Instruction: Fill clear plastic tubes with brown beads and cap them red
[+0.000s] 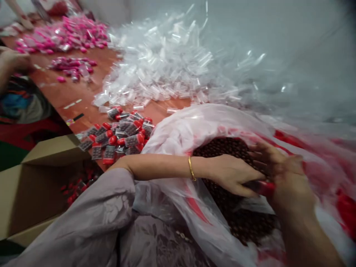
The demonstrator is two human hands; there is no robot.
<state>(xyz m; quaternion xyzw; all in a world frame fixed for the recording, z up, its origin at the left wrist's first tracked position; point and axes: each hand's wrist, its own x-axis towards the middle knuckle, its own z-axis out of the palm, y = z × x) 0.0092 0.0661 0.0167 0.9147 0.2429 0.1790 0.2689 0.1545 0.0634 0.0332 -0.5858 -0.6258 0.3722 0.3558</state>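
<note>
One red-ended container (pixel 266 188) at four o'clock, above dark beads (pixel 222 146) in the plastic bag (pixel 203 115). Your left hand (pixel 239 174) looks closed on it; your right hand (pixel 289 181) is blurred, can't tell. Probably filling or capping; next move calls for steadying it.

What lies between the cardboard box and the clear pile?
In the head view, a heap of red-capped containers lies on the table between the box and the clear pile.
</note>
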